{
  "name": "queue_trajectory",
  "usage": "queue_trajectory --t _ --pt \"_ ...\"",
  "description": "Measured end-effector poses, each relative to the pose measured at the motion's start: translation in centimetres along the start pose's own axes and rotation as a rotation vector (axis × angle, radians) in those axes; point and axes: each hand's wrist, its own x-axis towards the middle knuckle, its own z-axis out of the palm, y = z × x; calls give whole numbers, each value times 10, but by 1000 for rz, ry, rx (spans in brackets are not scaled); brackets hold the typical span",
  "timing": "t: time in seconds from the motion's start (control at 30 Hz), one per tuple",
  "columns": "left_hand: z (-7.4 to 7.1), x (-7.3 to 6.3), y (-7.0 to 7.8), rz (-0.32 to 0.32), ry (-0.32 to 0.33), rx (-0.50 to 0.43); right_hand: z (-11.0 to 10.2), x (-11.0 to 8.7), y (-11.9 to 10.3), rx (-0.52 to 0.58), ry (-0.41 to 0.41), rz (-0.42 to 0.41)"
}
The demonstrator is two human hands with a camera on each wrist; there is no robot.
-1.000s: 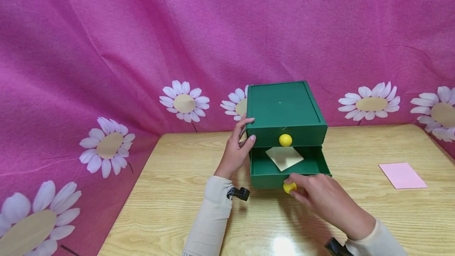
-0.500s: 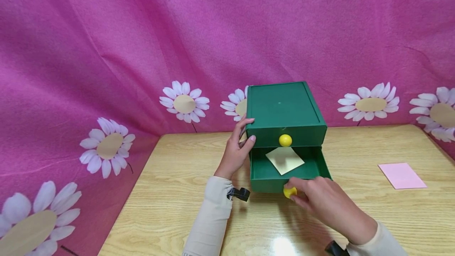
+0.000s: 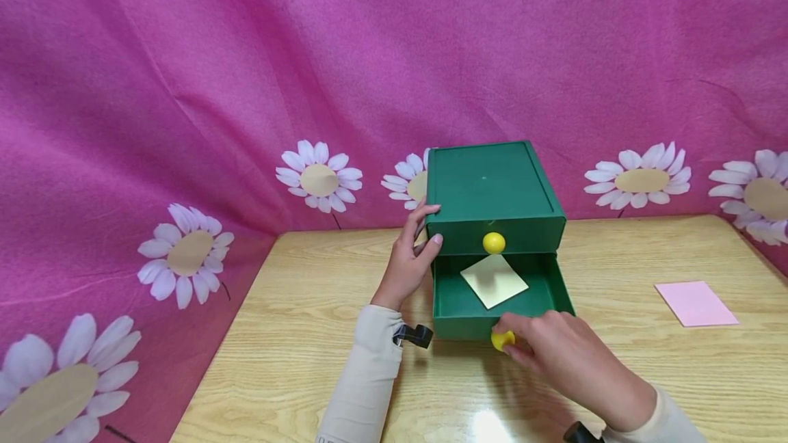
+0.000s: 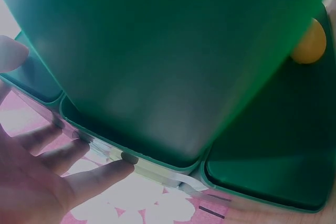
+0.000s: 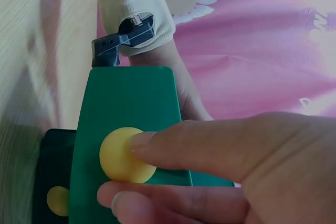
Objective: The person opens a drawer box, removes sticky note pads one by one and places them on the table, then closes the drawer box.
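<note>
A small green chest of drawers (image 3: 495, 183) stands on the table with its lower drawer (image 3: 470, 328) pulled out. The right hand (image 3: 563, 354) pinches that drawer's round yellow knob (image 3: 503, 340) between thumb and fingers; the right wrist view shows the grip on the knob (image 5: 123, 156) close up. Against the chest's left side rests the left hand (image 3: 406, 255), its thumb at the front corner. In the left wrist view its fingers (image 4: 100, 182) stretch out along the chest's side. A pale yellow square of note paper (image 3: 494, 282) lies in the drawer.
Above, the top drawer (image 3: 529, 234) is closed and has its own yellow knob (image 3: 494, 243). A pink square of note paper (image 3: 697, 303) lies on the wooden table (image 3: 295, 333) to the right. A magenta cloth (image 3: 369, 53) with daisies hangs behind.
The right hand has drawn the lower drawer farther out toward the person, so more of its inside shows and the yellow paper has come forward. The left hand has stayed in place.
</note>
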Motion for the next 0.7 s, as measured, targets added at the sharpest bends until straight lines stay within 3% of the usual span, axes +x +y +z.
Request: queue_trajectory --t 0.4,0.57,0.7 --pt "0 1 4 -19 -6 -22 -1 -2 -3 2 -10 5" --pt "-2 -3 30 -20 -19 -19 0 -3 -3 4 7 -23" --pt "-1 -2 18 -3 -9 -21 0 -5 -4 3 8 -29"
